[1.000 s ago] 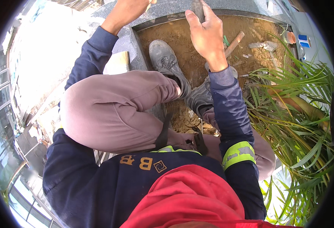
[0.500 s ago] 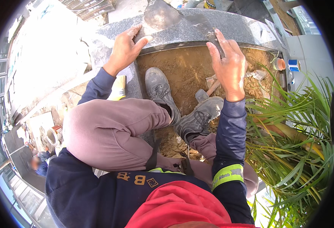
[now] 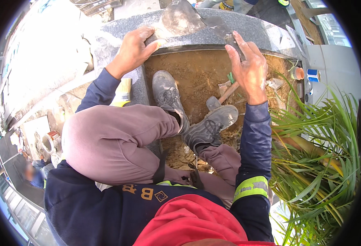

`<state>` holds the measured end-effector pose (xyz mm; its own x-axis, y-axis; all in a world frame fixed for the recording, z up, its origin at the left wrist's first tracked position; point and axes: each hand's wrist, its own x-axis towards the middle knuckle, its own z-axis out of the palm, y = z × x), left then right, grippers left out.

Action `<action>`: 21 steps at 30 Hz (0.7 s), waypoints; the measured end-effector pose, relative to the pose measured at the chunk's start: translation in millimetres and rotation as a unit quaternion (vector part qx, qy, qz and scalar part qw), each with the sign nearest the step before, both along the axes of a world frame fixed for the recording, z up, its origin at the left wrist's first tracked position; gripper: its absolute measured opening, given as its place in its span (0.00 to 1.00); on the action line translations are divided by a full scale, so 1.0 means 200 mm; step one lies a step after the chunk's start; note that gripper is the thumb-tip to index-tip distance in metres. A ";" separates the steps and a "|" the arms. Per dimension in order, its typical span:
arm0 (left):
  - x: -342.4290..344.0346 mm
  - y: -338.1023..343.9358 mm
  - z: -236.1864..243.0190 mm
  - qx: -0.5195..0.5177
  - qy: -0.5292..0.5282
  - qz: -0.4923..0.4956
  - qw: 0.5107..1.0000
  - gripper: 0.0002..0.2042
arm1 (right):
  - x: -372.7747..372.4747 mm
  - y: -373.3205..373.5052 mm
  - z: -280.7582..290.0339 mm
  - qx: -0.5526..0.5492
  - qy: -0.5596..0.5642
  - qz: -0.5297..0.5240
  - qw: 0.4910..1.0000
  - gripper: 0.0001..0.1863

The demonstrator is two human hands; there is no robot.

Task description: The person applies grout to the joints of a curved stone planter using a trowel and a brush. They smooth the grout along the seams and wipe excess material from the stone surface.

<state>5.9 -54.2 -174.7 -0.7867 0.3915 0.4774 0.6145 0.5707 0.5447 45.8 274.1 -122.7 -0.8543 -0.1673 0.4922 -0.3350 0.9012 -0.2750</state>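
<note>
Right hand point(image 3: 250, 67) pinched a slim dark tool point(image 3: 238, 50) between thumb and fingers at the granite ledge point(image 3: 252, 26). Left hand point(image 3: 133, 49) lay with thumb and fingers parted, apparently holding nothing, beside a grey-brown patch point(image 3: 182, 24). A second earlier the view had cut off that patch; since then both hands had barely shifted, suggesting steadied work there.

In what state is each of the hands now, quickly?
Left hand: open, thumb and fingers apart, at the ledge.
Right hand: holding a dark tool.
</note>
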 end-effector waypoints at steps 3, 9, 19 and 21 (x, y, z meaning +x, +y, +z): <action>0.00 0.01 -0.02 -0.006 0.010 -0.018 1.000 0.15 | -0.02 0.00 0.00 -0.012 0.003 0.012 1.000 0.21; 0.04 0.05 -0.03 -0.012 0.006 -0.030 0.999 0.17 | -0.04 -0.02 -0.01 -0.001 0.016 0.033 0.999 0.22; 0.05 0.01 -0.07 -0.015 -0.049 0.023 0.998 0.26 | -0.02 0.01 -0.01 -0.018 0.017 0.067 0.997 0.22; 0.06 0.02 -0.06 -0.027 -0.029 0.018 0.999 0.26 | 0.00 0.01 -0.01 -0.006 0.005 0.061 0.998 0.22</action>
<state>17.6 -50.6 -186.8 -0.8268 0.3867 0.4085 0.5609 0.6217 0.5467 44.9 276.2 -124.3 -0.8234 -0.2638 0.5024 -0.4442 0.8506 -0.2814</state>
